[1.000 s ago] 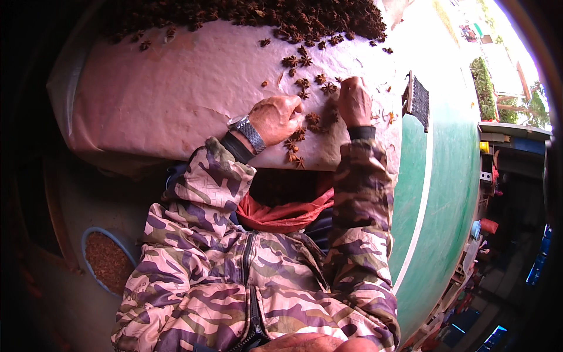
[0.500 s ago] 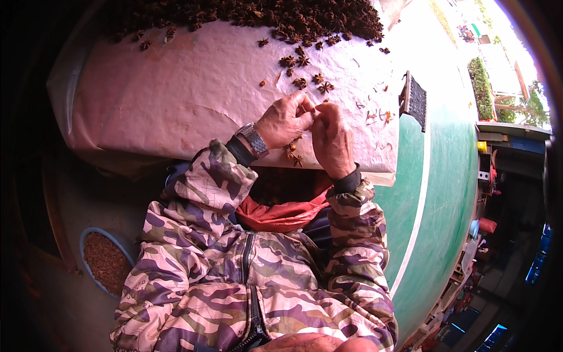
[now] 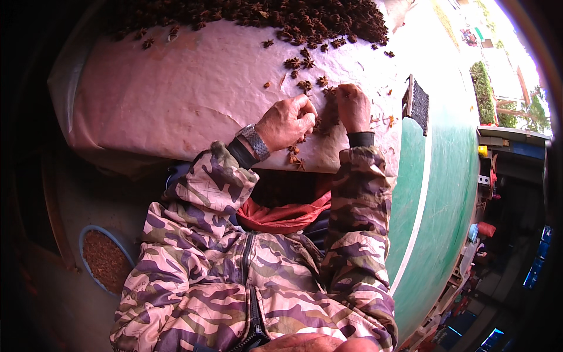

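My left hand (image 3: 285,124), with a metal watch at the wrist, hovers over the pale plastic-covered table (image 3: 170,88). Its thumb and fingertips are pinched together; whatever they hold is too small or hidden to name. My right hand (image 3: 354,110) is apart from it, farther right and higher, with its fingers curled closed; their contents are hidden. Next to its fingertips lies a loose star anise (image 3: 322,81), and several more are scattered on the sheet. A few pieces, including a star anise (image 3: 299,165), lie below my left hand near the table's front edge.
A big heap of star anise (image 3: 281,16) covers the far side of the table. An open red bag (image 3: 281,218) sits at my lap below the edge. A blue basin (image 3: 126,251) of brown bits stands lower left. A dark woven seat (image 3: 418,105) is at the right.
My right hand has moved away from my left fingertips, to the right and up, and casts a shadow on the sheet. My left hand has stayed nearly in place, still pinched.
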### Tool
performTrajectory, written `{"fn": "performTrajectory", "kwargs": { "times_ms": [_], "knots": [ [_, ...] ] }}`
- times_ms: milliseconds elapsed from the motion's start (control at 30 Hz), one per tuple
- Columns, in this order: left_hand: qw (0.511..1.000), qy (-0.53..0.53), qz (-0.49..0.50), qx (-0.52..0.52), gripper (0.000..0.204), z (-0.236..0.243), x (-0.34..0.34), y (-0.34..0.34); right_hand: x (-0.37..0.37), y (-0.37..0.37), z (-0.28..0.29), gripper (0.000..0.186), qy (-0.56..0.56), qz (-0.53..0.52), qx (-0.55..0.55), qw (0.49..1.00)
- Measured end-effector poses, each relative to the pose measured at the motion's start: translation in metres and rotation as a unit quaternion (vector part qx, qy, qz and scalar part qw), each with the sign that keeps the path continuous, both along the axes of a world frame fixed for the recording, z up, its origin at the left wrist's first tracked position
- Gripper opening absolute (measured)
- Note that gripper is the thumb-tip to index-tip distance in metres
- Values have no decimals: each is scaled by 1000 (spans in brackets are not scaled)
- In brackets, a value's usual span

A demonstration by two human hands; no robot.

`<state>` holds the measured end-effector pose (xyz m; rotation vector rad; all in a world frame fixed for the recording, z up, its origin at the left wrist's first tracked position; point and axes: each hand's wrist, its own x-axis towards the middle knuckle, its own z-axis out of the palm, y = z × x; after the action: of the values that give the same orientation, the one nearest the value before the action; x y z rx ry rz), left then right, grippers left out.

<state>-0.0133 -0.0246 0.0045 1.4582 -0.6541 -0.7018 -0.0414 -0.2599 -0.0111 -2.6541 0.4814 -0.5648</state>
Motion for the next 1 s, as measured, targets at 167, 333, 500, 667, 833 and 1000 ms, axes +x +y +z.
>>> {"fn": "performTrajectory", "kwargs": {
  "times_ms": [167, 333, 500, 667, 833, 1000],
  "knots": [
    [1000, 14, 23, 0, 13, -1, 2, -1, -24, 12, -5, 18, -30, 18, -20, 999],
    [1000, -2, 23, 21, 12, -5, 5, -3, -26, 10, -3, 20, -5, 26, -48, 998],
    [999, -41, 30, 18, 12, -8, 8, -3, -16, 12, 4, 20, -22, 43, 5, 999],
    [997, -65, 51, 8, 11, -15, 8, -7, -5, 3, 0, 18, 14, 59, -24, 998],
    [997, -63, 36, 36, 12, -16, 13, -4, -28, 20, 5, 14, -47, 58, 170, 983],
    [991, -120, 51, 4, 22, -3, 0, -8, -61, 66, 2, 11, -135, 104, 421, 891]
  ]
}}
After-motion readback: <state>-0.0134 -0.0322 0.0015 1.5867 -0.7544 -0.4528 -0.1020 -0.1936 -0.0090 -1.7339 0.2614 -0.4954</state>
